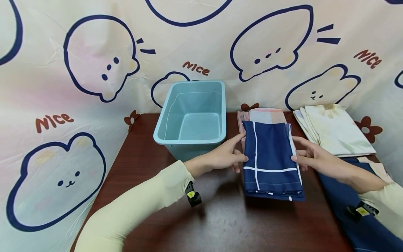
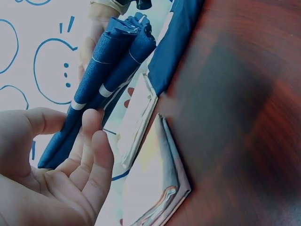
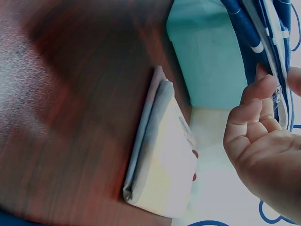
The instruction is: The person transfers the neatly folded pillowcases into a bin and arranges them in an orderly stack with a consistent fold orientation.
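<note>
A folded navy cloth with white stripes (image 1: 272, 150) is held up above the table between both hands. The left hand (image 1: 225, 155) pinches its left edge, thumb on the front face; in the left wrist view the left hand (image 2: 61, 165) has its fingers curled round the thick folded layers (image 2: 94, 80). At the opposite edge, the right hand (image 1: 318, 159) pinches the cloth with the thumb in front; the right wrist view shows the right hand (image 3: 268, 141) with its fingers at the stacked layers (image 3: 254, 42). Behind the navy cloth lies a folded pink and pale cloth (image 1: 267, 114), partly hidden.
A light blue bin (image 1: 189, 142) stands at the back, left of the navy cloth, with its inner floor visible. Folded cream cloths (image 1: 343, 131) lie at the back right. Another navy cloth (image 1: 355, 224) spreads along the right side, under the right forearm. A printed curtain hangs behind the table.
</note>
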Motion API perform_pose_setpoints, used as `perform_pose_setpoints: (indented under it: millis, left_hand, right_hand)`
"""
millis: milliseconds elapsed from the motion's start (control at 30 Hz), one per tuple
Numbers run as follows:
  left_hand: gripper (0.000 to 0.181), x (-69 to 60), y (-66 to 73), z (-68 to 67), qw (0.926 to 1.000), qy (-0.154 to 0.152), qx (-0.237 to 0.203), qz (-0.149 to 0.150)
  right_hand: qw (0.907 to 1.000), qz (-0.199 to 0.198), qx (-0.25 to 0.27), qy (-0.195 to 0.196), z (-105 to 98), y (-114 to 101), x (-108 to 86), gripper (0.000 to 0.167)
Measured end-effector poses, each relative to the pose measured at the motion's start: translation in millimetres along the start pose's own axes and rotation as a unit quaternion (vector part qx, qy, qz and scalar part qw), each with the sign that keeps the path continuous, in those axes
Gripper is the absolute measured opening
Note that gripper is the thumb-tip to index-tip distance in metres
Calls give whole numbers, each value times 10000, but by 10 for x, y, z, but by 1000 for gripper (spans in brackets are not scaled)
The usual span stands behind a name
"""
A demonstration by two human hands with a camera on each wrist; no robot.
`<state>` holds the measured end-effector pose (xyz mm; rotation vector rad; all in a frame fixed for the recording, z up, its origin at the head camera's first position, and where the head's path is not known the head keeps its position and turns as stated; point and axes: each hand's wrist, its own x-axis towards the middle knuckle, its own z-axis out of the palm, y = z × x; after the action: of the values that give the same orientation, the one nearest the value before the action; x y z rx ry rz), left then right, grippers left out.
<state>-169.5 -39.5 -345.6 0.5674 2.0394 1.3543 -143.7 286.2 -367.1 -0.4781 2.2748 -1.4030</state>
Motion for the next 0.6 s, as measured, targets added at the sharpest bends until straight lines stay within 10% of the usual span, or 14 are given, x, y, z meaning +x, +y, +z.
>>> perform_pose_setpoints:
  millis: [600]
  left_hand:
    - [86, -124, 127, -215, 9997, 159, -11, -205]
  right_hand:
    - [9999, -163, 27, 50, -12, -228, 137, 67]
